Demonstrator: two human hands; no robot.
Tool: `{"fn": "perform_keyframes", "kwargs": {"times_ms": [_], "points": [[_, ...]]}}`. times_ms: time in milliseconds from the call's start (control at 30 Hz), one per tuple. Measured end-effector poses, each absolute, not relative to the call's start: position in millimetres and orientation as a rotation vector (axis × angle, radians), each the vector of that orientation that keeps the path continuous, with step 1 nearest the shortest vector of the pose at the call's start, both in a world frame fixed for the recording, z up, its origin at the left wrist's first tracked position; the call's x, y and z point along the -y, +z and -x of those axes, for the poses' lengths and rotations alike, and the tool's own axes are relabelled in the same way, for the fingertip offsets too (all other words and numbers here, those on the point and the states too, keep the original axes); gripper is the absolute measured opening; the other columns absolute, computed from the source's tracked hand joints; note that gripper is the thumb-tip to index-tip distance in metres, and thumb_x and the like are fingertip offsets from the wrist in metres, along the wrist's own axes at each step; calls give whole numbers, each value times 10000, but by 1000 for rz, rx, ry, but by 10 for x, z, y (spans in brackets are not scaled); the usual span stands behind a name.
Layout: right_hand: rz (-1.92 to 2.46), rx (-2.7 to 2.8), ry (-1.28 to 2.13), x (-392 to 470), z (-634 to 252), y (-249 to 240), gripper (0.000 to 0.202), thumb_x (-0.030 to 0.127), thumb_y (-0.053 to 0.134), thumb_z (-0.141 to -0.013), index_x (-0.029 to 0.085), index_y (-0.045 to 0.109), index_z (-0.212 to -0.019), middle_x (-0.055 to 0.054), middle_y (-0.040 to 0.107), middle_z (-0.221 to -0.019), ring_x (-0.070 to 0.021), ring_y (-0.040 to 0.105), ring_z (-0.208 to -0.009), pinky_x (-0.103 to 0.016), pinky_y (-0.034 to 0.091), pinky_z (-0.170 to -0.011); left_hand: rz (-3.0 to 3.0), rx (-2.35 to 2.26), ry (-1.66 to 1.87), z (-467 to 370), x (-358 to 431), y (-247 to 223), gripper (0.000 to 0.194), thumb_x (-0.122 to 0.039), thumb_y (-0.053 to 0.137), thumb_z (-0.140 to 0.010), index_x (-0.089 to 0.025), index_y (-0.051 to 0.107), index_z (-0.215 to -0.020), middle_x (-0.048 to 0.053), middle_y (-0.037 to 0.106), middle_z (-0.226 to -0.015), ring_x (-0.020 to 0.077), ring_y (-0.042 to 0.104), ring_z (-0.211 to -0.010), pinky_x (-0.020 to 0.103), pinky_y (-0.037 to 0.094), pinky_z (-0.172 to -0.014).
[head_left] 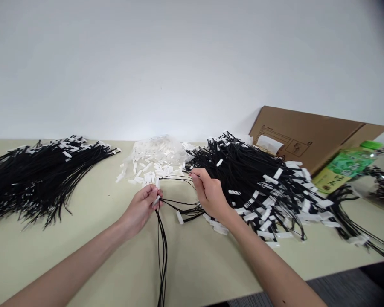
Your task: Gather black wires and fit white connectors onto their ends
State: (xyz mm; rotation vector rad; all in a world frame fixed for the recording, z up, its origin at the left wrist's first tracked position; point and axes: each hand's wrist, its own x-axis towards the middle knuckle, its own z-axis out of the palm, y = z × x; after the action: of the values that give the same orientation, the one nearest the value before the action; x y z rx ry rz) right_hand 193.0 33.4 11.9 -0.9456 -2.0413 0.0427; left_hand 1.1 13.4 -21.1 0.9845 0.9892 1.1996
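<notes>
My left hand [143,206] is closed in a pinch on a white connector [157,183] with thin black wires. From its fingers a bundle of black wires [162,256] hangs down toward the table's front edge, and other wires run off to the right. My right hand [208,192] is closed too, thumb and forefinger pinching the end of a thin black wire [186,171]. Just behind my left hand lie loose white connectors [147,167] in front of a clear plastic bag [161,147]. A white tag [179,218] on a wire rests between my hands.
A big heap of black wires [237,170] with white ends lies at right, another wire pile [35,179] at left. Behind the right heap a cardboard box [294,132] leans against the wall. A green-capped bottle [348,166] lies at far right on the pale table [92,251].
</notes>
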Motion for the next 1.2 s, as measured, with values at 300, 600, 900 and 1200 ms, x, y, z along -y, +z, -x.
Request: {"fn": "perform_keyframes", "kwargs": {"times_ms": [300,600,900,1200], "points": [[909,2169,-27,-312,-1825,55,231,256,318,-891,133,505,-946,-12,519,-601,-70,435,-474,-175,298,-497,-1033,-928,1086,-54,-65,-143,291,-369,536,-771,-119,391,-740,12,456,-774,37,351,-582,169,328,-565],[765,2159,-102,-337,-1823,-33,157,224,437,-848,160,577,-879,11,549,-585,-50,471,-498,-164,333,-510,-1068,-901,1056,-43,-79,-144,291,-383,515,-785,-119,397,-750,14,444,-763,42,376,-591,176,312,-549],[702,2164,-145,-347,-1816,-65,177,200,421,-856,142,586,-889,-32,567,-647,-60,509,-585,-160,374,-573,-1139,-856,942,-15,-73,-188,240,-368,461,-823,-130,435,-794,16,441,-773,50,409,-615,180,310,-551],[743,2197,-181,-334,-1818,-64,172,187,422,-847,157,590,-827,11,476,-544,-54,351,-481,-193,297,-504,-1173,-874,942,-32,-66,-199,247,-371,463,-820,-127,441,-781,18,445,-769,52,421,-600,187,302,-546]]}}
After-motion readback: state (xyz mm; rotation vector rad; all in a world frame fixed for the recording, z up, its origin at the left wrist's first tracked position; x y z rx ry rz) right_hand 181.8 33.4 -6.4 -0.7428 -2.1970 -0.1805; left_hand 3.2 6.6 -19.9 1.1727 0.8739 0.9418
